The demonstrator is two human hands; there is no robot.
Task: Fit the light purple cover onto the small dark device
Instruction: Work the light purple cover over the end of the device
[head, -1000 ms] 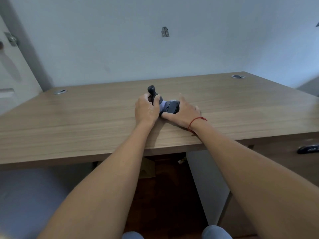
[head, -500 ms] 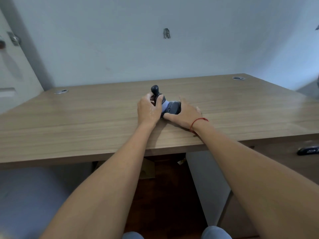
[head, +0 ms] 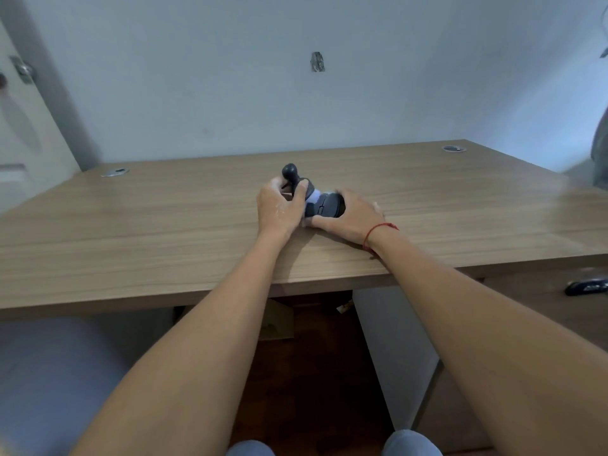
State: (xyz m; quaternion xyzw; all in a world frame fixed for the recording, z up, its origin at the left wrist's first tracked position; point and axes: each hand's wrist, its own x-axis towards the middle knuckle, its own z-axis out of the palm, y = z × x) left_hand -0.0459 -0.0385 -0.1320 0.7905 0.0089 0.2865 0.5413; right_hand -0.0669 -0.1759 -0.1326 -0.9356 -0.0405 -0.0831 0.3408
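A small dark device [head: 329, 205] rests on the wooden desk [head: 164, 225] between my two hands. A dark knob-topped stalk [head: 291, 172] rises from its left end. A strip of the light purple cover [head: 313, 196] shows between the stalk and the dark body. My left hand [head: 279, 209] wraps the stalk end, thumb and fingers closed around it. Cupped over the right end of the device, my right hand [head: 352, 215] has its thumb under the near side. Both hands hide much of the cover.
Two round cable grommets sit at the back corners of the desk, one on the left [head: 114, 172] and one on the right [head: 454, 148]. A dark drawer handle [head: 587, 286] shows below the desk at right. The wall stands close behind the desk.
Both hands stay on the device at the same spot. My right hand's fingers have curled further over the device's right end.
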